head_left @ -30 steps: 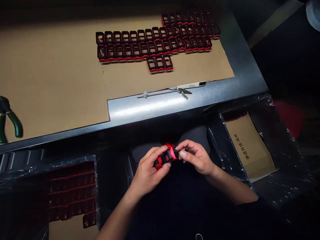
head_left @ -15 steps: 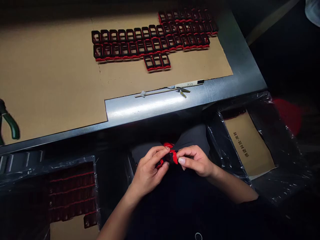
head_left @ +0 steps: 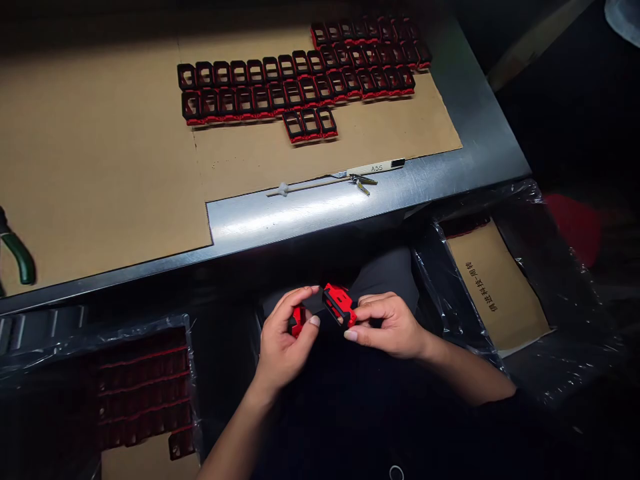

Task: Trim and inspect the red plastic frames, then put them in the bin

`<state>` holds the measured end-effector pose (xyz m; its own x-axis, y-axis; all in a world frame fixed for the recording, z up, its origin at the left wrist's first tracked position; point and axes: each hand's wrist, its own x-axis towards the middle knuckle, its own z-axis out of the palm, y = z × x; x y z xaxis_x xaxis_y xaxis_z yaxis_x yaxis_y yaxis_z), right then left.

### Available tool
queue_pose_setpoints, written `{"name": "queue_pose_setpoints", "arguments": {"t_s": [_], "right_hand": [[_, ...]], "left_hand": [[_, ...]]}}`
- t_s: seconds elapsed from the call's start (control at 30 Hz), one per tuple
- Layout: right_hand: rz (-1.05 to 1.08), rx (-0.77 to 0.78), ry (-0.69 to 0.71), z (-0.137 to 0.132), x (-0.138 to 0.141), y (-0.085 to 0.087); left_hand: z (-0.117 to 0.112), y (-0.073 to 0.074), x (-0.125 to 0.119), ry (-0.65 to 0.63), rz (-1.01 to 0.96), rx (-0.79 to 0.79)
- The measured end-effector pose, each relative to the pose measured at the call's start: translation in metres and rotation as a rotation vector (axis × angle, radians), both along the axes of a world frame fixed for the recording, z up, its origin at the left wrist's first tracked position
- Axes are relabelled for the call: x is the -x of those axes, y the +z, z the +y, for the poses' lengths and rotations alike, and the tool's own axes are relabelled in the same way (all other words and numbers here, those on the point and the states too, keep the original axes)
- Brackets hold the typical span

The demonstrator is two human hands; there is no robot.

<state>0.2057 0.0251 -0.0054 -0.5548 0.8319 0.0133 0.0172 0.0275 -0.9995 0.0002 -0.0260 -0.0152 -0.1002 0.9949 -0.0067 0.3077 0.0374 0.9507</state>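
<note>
Below the table edge, over my lap, my left hand [head_left: 283, 337] pinches a small red and black plastic piece [head_left: 298, 319] between thumb and fingers. My right hand [head_left: 387, 327] grips a larger red and black frame part [head_left: 339, 304], held a short gap to the right of the left piece. The two pieces do not touch. On the brown cardboard sheet [head_left: 100, 153] at the back of the table lie several rows of finished red and black frames [head_left: 300, 77].
A thin tool labelled A55 [head_left: 350, 175] lies on the metal table strip [head_left: 320, 207]. Green-handled pliers [head_left: 17, 257] sit at the far left. A plastic-lined bin of red parts [head_left: 140, 393] is at lower left. A lined box with cardboard [head_left: 495, 287] is at right.
The two hands held one joined red and black stack together; now they have drawn apart, each holding a separate piece. The view shifted slightly right.
</note>
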Motion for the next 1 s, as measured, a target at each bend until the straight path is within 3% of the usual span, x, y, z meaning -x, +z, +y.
{"name": "queue_pose_setpoints", "arguments": {"t_s": [0.1, 0.23, 0.4, 0.73, 1.0], "right_hand": [[-0.043, -0.213, -0.02, 0.0, 0.001, 0.0], [-0.069, -0.389, -0.02, 0.0, 0.003, -0.002], [-0.059, -0.439, -0.023, 0.001, 0.004, -0.004], [-0.091, -0.55, -0.006, 0.001, 0.005, -0.011], [-0.091, -0.57, -0.002, -0.001, 0.007, -0.017]], "left_hand": [[0.0, 0.0, -0.001, 0.023, -0.144, 0.12], [-0.003, -0.002, -0.003, -0.024, -0.241, 0.137], [-0.008, -0.004, -0.006, -0.129, -0.186, 0.071], [-0.002, -0.006, -0.012, -0.175, 0.058, -0.191], [-0.004, -0.012, -0.012, -0.22, 0.018, -0.18]]}}
